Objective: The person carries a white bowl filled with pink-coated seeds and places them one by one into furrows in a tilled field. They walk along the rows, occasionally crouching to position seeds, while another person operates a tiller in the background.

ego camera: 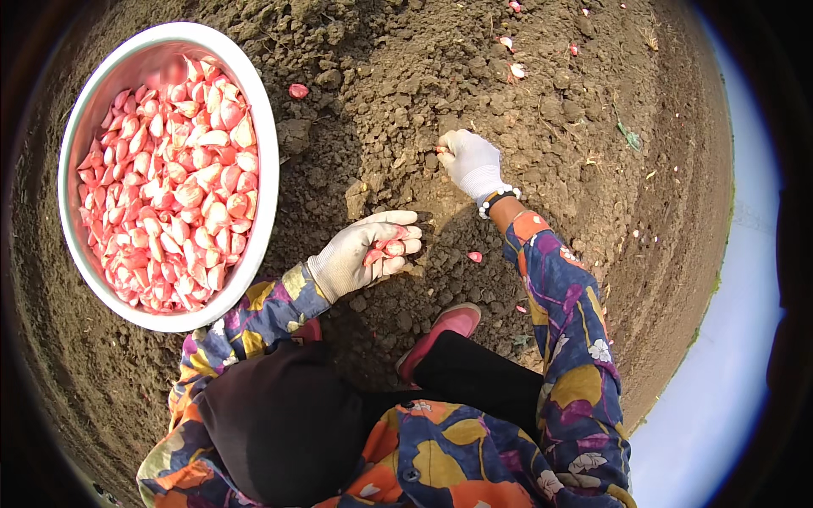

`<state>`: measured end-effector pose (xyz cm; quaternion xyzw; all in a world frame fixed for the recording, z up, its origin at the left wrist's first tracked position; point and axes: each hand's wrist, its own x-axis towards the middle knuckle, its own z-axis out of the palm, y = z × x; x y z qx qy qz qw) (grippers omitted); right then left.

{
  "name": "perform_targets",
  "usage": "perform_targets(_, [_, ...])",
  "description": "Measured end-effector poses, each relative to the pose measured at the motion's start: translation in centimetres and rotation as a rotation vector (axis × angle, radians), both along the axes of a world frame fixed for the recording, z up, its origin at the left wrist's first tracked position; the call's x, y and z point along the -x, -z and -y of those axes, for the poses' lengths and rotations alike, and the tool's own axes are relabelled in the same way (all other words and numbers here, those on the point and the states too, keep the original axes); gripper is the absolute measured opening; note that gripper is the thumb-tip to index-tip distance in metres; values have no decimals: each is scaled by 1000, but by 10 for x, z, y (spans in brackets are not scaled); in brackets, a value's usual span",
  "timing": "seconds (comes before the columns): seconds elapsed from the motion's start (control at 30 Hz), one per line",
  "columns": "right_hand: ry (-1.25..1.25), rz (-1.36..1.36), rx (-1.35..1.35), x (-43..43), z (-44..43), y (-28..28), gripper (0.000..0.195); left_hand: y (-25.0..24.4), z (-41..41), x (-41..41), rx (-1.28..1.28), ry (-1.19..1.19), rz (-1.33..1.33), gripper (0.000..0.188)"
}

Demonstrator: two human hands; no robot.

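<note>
My left hand, in a pale knit glove, lies palm up and cups several pink-coated garlic cloves. To its left stands a white-rimmed metal basin heaped with more pink garlic cloves. Farther forward and to the right, my right hand, in a white glove with a beaded bracelet at the wrist, is low over the tilled soil. Its thumb and fingers pinch a small pinkish clove, mostly hidden by the fingertips.
Loose cloves lie on the cloddy soil, one near the basin, one below my right wrist and others farther ahead. A pink shoe rests on the ground between my arms. A green leaf lies to the right.
</note>
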<state>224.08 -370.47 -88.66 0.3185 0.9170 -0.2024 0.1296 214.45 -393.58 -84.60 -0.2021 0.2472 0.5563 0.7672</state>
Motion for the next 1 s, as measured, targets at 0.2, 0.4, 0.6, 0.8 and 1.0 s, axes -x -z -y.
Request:
perform_targets(0.2, [-194, 181, -17, 10, 9, 7, 11, 24, 9, 3, -211, -52, 298, 35])
perform_targets(0.4, [-291, 162, -283, 13, 23, 19, 10, 11, -1, 1, -91, -26, 36, 42])
perform_targets(0.6, [-275, 362, 1, 15, 7, -24, 17, 16, 12, 3, -219, -129, 183, 49])
perform_targets(0.8, [-580, -35, 294, 22, 84, -93, 29, 21, 37, 4, -328, -233, 235, 38])
perform_targets(1.0, [-688, -72, 42, 3, 113, -90, 27, -8, 35, 0, -115, -117, -4, 33])
